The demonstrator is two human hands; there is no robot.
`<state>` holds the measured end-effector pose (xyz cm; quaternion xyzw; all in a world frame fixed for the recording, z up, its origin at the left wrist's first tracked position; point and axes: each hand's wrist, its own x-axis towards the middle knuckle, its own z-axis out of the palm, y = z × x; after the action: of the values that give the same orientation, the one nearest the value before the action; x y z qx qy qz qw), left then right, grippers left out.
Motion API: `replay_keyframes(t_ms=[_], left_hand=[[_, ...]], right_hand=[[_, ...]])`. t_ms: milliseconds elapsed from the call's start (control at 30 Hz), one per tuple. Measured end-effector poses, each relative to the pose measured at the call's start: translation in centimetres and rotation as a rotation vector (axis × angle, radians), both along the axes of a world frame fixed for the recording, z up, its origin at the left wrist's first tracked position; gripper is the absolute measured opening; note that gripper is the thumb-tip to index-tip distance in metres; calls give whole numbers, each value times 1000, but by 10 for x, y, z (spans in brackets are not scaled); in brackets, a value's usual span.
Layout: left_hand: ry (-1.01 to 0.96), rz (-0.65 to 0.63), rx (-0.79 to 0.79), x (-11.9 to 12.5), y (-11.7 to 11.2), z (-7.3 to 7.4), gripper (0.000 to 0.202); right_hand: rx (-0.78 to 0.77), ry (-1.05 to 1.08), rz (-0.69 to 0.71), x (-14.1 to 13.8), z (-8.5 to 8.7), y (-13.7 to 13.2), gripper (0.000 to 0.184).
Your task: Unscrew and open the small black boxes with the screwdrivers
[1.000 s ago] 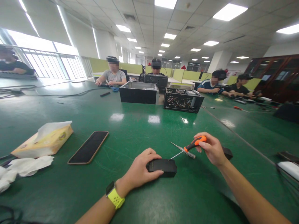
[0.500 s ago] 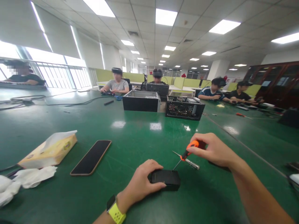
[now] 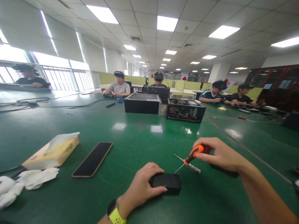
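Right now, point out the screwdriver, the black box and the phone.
screwdriver (image 3: 193, 152): head view, orange handle.
black box (image 3: 171, 181): head view, top face.
phone (image 3: 92, 159): head view, dark screen.

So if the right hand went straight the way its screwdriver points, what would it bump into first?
Probably the small black box under the left hand. The screwdriver in the right hand slants down and left, tip close to the box's far edge, though depth is hard to judge.

Orange-handled screwdriver (image 3: 192, 154), black box (image 3: 167, 183), green table (image 3: 130, 137)
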<state>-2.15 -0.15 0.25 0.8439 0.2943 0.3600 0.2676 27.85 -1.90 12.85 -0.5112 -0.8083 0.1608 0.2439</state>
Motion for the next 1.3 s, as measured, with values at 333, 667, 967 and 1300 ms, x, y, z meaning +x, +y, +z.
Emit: replay_keyframes(t_ms=[333,667,967,1300], left_hand=[[28,5,3,0,1,-1,39],[120,102,7,-1,5,0,49],[126,78,-5,-1,6,-2,50],[124,75,1,-1,5,-2,49]], right_hand=[[7,-84,-30,-4,4,-1,38],[53,-71,-52,-5,5,-1,41],[71,-87,-62,-9,4,-2,42],[118,176,66,-28,-3,-4,19]])
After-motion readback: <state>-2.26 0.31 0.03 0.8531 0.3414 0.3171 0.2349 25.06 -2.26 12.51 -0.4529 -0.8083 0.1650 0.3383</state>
